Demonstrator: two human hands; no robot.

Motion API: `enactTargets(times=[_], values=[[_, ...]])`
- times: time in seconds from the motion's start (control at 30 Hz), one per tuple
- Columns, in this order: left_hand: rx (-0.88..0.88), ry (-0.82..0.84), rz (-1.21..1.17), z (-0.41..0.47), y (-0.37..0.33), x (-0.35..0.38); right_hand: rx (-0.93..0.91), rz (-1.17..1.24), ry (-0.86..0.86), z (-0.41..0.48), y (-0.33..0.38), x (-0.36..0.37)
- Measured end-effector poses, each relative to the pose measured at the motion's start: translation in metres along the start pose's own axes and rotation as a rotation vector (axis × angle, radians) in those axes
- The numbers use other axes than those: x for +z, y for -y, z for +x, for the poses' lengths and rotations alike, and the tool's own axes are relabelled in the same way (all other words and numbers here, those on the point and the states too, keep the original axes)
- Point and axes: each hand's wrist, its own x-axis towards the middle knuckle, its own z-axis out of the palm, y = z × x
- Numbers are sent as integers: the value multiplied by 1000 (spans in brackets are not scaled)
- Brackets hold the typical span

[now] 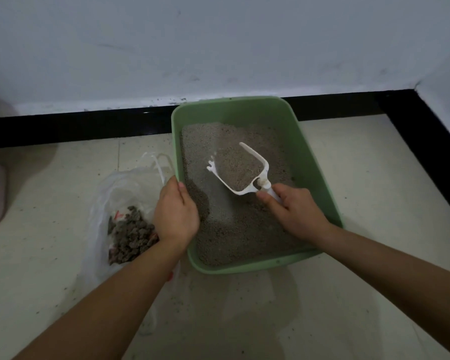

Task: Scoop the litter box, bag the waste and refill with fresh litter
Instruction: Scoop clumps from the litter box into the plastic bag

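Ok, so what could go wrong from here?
The scoop in your right hand is full of loose litter; swinging it to the plastic bag could spill grains onto the floor. The bag lies slack, with no hand holding it, since your left hand grips the litter box rim, so the load may miss it.

White scoop [240, 168] (litter-filled) over green litter box [309, 162]

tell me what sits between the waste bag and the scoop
In the head view: the left hand gripping the litter box rim, then a strip of grey litter before the scoop.
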Motion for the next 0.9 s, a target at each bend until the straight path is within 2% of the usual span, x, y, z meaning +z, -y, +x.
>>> enactTargets(times=[0.43, 0.9], values=[[7, -8, 0, -1, -1, -1, 23, 15, -57, 2, 2, -9], [7, -7, -17, -1, 2, 0, -42, -31, -109, 1, 9, -18]])
